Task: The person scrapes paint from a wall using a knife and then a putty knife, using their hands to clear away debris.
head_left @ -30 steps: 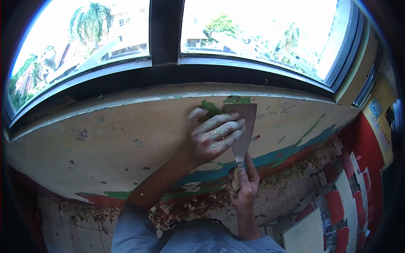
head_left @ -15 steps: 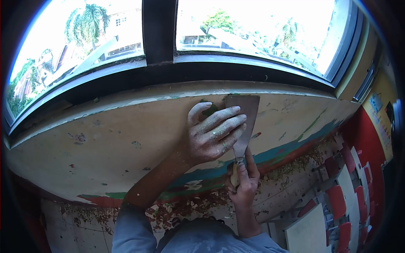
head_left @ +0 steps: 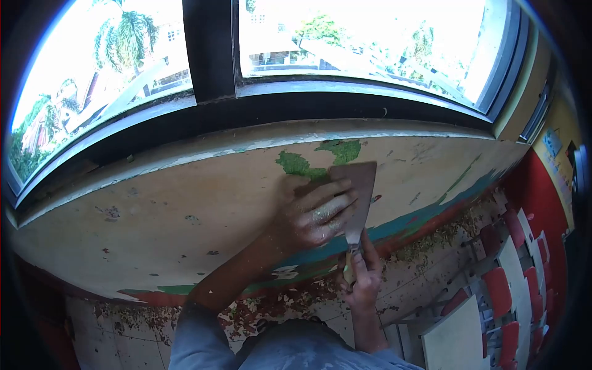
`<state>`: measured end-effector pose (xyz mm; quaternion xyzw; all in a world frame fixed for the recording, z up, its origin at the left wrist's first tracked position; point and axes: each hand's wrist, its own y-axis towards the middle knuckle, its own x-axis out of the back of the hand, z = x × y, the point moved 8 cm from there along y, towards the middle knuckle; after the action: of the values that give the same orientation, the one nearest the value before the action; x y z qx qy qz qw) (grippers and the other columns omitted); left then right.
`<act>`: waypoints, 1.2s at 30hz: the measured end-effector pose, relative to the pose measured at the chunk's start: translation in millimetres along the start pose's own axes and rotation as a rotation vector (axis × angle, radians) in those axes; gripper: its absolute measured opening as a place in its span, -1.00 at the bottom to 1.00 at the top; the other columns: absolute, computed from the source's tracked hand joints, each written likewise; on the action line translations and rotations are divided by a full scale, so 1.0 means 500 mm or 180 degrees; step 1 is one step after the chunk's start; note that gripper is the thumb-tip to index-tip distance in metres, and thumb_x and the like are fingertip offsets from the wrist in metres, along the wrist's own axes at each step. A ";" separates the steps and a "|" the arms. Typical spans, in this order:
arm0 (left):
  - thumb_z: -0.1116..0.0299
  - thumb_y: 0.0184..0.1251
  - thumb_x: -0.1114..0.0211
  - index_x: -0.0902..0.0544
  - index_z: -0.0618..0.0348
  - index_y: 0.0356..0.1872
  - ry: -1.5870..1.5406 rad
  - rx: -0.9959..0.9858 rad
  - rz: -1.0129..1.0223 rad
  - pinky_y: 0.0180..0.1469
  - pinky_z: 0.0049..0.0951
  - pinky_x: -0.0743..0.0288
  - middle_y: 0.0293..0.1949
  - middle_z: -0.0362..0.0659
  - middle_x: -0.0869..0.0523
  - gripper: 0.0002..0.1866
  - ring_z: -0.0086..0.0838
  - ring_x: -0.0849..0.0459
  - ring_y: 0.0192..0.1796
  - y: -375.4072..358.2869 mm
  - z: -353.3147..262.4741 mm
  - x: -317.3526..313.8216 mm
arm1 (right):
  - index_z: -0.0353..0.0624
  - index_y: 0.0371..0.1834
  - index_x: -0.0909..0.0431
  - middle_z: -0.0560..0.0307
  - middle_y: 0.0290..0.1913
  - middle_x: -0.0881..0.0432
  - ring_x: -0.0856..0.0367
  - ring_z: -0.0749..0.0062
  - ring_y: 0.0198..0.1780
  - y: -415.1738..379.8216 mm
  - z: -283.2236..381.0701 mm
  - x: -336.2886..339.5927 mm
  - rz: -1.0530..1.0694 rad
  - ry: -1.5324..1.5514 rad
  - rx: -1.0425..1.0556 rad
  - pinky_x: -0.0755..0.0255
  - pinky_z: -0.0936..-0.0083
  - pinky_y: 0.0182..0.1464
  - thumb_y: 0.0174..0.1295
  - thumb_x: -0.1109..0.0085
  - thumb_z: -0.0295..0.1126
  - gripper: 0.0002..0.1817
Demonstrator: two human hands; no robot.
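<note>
A wide metal scraper lies with its blade against the cream painted wall below the window. My right hand is closed around its handle. From the left, my dusty left hand reaches over the blade, its fingers stretched out and resting on the metal; its thumb is apart, near the wall. Green patches of underlying paint show just above the blade and my left fingers. Shadow partly darkens my left hand.
The window frame and a narrow sill run above. Paint chips litter the tiled floor below. Red chairs and pale tabletops stand at the lower right, near a red wall section.
The scraper and both hands are lower, away from the sill. Green patches now show where the blade and fingers were. The window post has shifted left in the view.
</note>
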<state>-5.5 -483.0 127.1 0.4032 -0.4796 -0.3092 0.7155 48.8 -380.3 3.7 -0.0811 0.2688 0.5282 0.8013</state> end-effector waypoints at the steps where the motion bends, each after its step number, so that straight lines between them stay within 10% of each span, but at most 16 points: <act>1: 0.36 -0.26 -0.27 -0.66 0.02 -0.40 0.0105 -0.0032 -0.0060 -0.09 -0.21 -0.20 -0.13 -0.32 -0.62 -0.75 -0.57 -0.54 0.05 0.008 0.000 0.004 | -0.18 0.30 -0.15 0.15 -0.54 -0.45 -0.25 0.69 -0.72 0.004 0.010 -0.002 0.0017 -0.0020 0.0060 -0.16 0.73 -0.74 0.26 0.10 -0.48 -0.50; 36: 0.37 -0.24 -0.26 -0.67 -0.02 -0.38 0.0031 0.0267 -0.0198 0.02 -0.32 -0.24 -0.19 -0.34 -0.65 -0.75 -0.54 -0.58 -0.01 0.006 0.004 -0.012 | -0.15 0.30 -0.16 0.19 -0.53 -0.42 -0.18 0.73 -0.71 0.012 0.029 0.000 0.0115 -0.0298 0.0072 -0.14 0.76 -0.71 0.27 0.10 -0.48 -0.50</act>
<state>-9.2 -477.2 127.4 0.4490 -0.4759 -0.3088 0.6903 48.2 -371.6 16.6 -0.0423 0.2384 0.5428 0.8042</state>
